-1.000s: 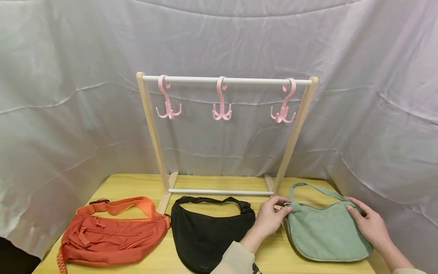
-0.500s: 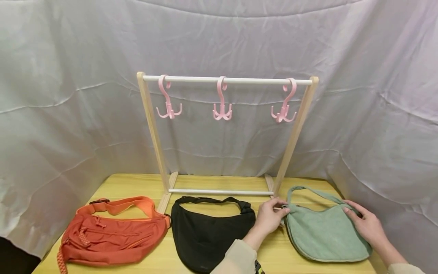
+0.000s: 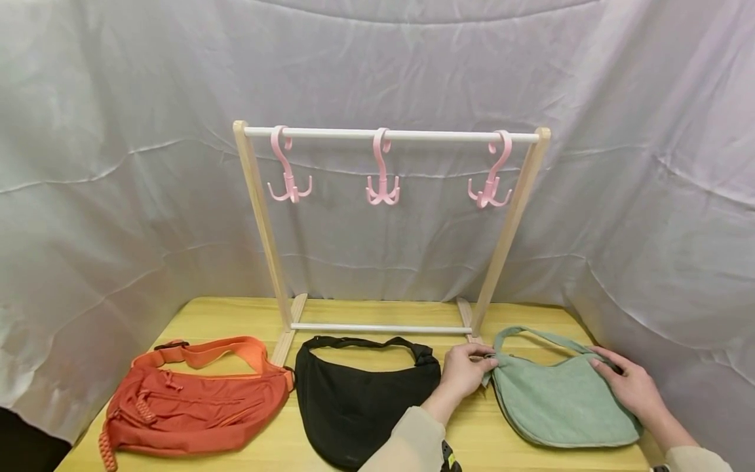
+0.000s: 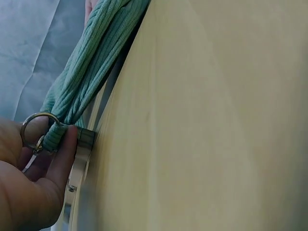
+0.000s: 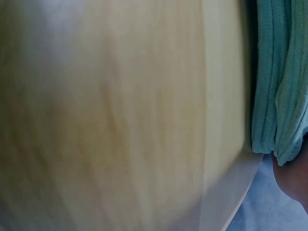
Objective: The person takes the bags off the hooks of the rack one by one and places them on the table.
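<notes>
A sage-green shoulder bag lies at the right of the table, its strap arched up behind it. At the bag's left upper corner, my left hand pinches the strap end between thumb and fingers. In the left wrist view a metal ring sits beside that thumb, with ribbed green fabric stretching away. My right hand holds the right upper corner, thumb in front and fingers behind. The right wrist view shows the bag's folded edge over the wood, with only a bit of hand.
A black bag lies left of my left hand, and a red-orange bag farther left. Behind stands a wooden rack with a white bar. Pink hooks hang from it at left, middle and right.
The green bag's left corner has shifted slightly left with my left hand, and its strap has sunk a little lower. My right hand keeps hold of the right corner, moved slightly left.
</notes>
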{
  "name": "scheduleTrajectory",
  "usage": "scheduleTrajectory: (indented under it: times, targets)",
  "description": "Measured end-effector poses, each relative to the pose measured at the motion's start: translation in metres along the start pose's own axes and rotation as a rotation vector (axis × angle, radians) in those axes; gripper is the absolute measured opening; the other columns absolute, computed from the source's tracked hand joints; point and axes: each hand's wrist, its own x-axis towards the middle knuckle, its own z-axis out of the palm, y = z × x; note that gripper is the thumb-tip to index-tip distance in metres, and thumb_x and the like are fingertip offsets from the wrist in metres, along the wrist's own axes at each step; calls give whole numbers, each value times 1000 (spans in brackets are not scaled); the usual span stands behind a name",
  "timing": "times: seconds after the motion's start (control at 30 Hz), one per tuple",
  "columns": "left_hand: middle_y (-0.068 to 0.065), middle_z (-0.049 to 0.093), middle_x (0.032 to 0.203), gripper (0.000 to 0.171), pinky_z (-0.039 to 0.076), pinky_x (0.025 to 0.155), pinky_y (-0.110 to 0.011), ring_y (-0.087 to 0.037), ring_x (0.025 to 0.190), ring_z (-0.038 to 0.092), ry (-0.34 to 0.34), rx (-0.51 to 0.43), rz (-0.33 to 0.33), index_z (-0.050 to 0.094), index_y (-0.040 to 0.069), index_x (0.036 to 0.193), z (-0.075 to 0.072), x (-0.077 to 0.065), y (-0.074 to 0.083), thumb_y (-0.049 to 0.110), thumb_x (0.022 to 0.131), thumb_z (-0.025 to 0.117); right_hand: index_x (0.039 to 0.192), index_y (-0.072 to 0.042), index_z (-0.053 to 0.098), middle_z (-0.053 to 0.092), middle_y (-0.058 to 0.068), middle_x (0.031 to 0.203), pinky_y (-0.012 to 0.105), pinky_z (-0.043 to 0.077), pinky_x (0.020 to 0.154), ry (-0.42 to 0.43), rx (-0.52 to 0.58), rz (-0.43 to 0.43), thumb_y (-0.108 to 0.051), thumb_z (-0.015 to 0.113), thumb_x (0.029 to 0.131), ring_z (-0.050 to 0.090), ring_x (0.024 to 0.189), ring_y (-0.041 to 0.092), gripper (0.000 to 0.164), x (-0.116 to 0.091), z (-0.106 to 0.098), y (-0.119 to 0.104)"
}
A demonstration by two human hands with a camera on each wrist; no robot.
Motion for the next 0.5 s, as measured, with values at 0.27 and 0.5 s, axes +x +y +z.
scheduleTrajectory:
  times: [0.27,0.5]
  targets:
    - [13,75,91,7,53,79,-24,-5,86,66,68,-9,-42,84,18,92,5,-2,3,13,87,85,149,2,51,34,43,152,74,37,96,-30,-11,-1,-50,48,109,34,131,68,65,2,0,0]
    - [10,72,88,8,54,76,-26,-6,82,64,63,-29,-72,83,14,94,5,-1,2,10,87,85,148,0,54,36,41,152,75,36,96,-4,-21,-3,-48,51,108,34,131,68,62,1,2,0]
